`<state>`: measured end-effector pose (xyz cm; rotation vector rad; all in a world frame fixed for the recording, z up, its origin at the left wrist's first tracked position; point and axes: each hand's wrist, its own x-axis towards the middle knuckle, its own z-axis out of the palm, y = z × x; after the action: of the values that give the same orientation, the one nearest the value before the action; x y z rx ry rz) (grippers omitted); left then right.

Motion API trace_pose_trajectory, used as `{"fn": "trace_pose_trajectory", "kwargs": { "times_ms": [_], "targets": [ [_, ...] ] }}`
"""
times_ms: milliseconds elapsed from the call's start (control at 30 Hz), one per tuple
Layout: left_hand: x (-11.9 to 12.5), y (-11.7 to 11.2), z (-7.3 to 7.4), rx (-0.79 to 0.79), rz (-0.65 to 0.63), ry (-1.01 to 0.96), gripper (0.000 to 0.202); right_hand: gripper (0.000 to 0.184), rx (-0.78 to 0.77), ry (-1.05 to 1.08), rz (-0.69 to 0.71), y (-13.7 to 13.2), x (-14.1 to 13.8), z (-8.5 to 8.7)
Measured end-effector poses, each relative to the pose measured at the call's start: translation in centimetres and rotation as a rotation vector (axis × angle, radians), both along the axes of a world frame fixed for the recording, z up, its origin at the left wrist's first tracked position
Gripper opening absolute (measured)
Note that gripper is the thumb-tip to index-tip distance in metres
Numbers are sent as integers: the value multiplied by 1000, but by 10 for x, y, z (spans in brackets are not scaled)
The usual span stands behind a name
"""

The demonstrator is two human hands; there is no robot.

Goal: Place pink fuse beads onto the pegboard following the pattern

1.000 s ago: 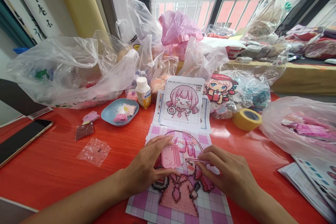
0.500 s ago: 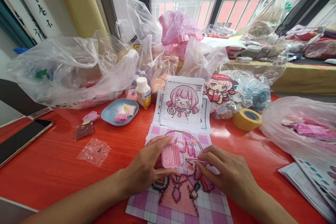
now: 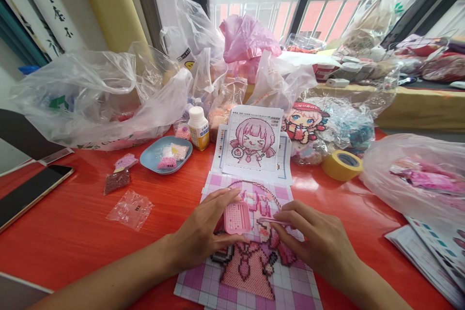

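My left hand (image 3: 209, 220) grips a small pink bead tray (image 3: 237, 218) between thumb and fingers, over the pegboard. Beads lie in the tray's rows. In my right hand (image 3: 308, 230) is a pair of pink tweezers (image 3: 273, 221), pinched between thumb and fingers, tips pointing left near the tray's right side. Under both hands lies a purple-and-white checked pegboard (image 3: 203, 283) bearing a bead figure (image 3: 247, 271) in pinks with a dark outline; my hands and the tray hide part of it. Behind it a printed pattern sheet (image 3: 252, 140) shows a pink-haired character.
Left of the pattern stand a white-capped bottle (image 3: 198, 128) and a blue plate (image 3: 147, 157) with bead packets. A phone (image 3: 32, 193) and an empty bag (image 3: 131, 209) lie further left. Yellow tape (image 3: 336, 164) and a plastic bag (image 3: 381, 160) sit right.
The tray and tweezers have shifted only very slightly; both hands keep their hold. Everything else looks the same.
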<state>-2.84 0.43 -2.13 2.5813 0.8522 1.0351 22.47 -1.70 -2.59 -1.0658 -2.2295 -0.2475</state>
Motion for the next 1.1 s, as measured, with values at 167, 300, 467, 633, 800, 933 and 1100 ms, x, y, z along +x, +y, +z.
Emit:
{"fn": "trace_pose_trajectory", "kwargs": {
  "times_ms": [167,300,467,633,800,933,1100],
  "targets": [
    [0,-1,1,-8,2,-3,75,18,-13,-10,5,0,-1,0],
    [0,-1,1,-12,3,-3,74,19,-18,-21,1,1,0,-3],
    [0,-1,1,-20,3,-9,76,20,-36,-20,6,1,-1,-1],
    [0,0,0,-30,-10,-17,77,13,-19,18,8,0,-2,0],
    [-1,-1,-4,-46,-35,-23,78,6,0,70,40,-2,-3,3],
    [0,-1,-5,-57,-70,-21,78,9,-21,73,87,-4,-7,5],
    [1,0,-1,-70,-124,-17,78,13,-39,68,132,-6,-9,2]
  ]
}}
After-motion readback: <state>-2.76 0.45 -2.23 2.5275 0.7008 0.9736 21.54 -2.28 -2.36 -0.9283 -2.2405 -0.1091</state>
